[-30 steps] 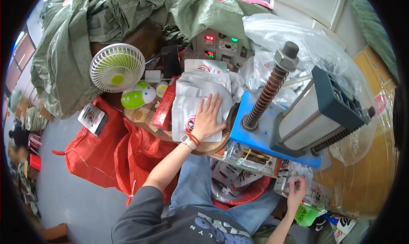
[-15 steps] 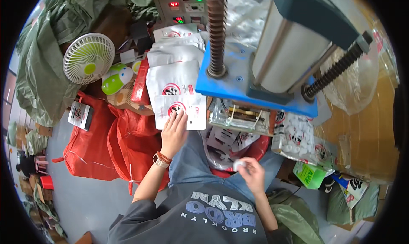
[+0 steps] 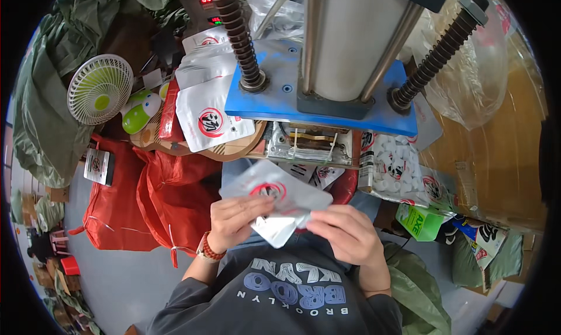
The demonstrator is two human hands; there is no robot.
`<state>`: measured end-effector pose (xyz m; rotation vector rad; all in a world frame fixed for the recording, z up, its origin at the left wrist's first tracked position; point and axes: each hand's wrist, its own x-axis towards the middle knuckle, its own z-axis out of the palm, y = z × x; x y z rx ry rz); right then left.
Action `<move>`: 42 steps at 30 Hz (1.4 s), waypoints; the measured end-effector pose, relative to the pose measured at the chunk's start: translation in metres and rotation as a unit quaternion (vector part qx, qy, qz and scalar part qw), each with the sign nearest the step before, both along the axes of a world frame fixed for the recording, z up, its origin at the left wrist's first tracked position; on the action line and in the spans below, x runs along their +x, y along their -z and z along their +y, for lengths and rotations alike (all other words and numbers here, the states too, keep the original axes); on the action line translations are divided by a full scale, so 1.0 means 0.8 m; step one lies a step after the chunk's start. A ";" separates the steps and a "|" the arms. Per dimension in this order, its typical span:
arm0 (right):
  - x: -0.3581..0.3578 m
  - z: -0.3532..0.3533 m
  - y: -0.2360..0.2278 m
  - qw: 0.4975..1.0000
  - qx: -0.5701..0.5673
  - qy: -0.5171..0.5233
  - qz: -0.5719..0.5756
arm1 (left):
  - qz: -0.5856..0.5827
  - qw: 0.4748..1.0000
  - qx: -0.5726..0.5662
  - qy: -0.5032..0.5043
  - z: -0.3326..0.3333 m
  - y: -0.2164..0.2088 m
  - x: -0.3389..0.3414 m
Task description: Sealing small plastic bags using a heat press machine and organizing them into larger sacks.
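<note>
In front of my chest, a silver-white flat pouch (image 3: 266,180) with a red ring and black mark is tilted between my hands. My left hand (image 3: 238,217) grips its near left side, thumb underneath and fingers across the face. At the pouch's right corner my right hand (image 3: 347,232) is closed in a pinch. A small pale piece seems to be at those fingertips, partly hidden and blurred. Beyond my left hand lies a stack of similar pouches (image 3: 201,121), fanned toward the back.
A press with a blue plate (image 3: 327,117) and spring posts stands ahead. Right of it sits a packet of small white plastic pieces (image 3: 397,165). At left are a fan (image 3: 100,89) and red sacks (image 3: 125,203). Below the press is a red tub (image 3: 345,189).
My left hand has drawn the top pouch off the stack toward my chest. My right hand has come up from above the tub to the pouch's corner. The view has shifted slightly.
</note>
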<state>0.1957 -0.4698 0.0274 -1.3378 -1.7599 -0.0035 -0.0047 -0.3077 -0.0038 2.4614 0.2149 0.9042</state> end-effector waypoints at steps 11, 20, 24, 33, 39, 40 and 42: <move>0.055 -0.032 -0.011 0.919 -0.001 0.383 0.095 | -0.014 0.760 -0.646 -0.062 -0.002 0.087 0.097; 0.098 -0.091 0.094 0.891 -0.237 0.385 -0.046 | 0.042 0.909 -0.389 -0.142 0.056 0.064 0.096; 0.110 -0.091 0.101 0.902 -0.160 0.360 0.174 | 0.242 0.885 0.143 -0.370 0.124 0.089 0.036; 0.033 -0.052 0.011 0.945 0.070 0.260 0.186 | 0.067 0.962 -0.096 -0.248 0.069 0.054 -0.025; -0.015 0.023 -0.023 0.987 0.030 0.086 0.131 | 0.008 0.991 0.059 -0.116 0.002 -0.002 -0.002; -0.015 0.021 -0.024 0.990 0.059 0.061 0.116 | 0.022 0.990 0.103 -0.093 -0.003 -0.010 -0.002; -0.016 0.011 -0.022 0.995 0.084 0.006 0.059 | -0.035 0.997 0.053 -0.033 -0.006 -0.022 -0.003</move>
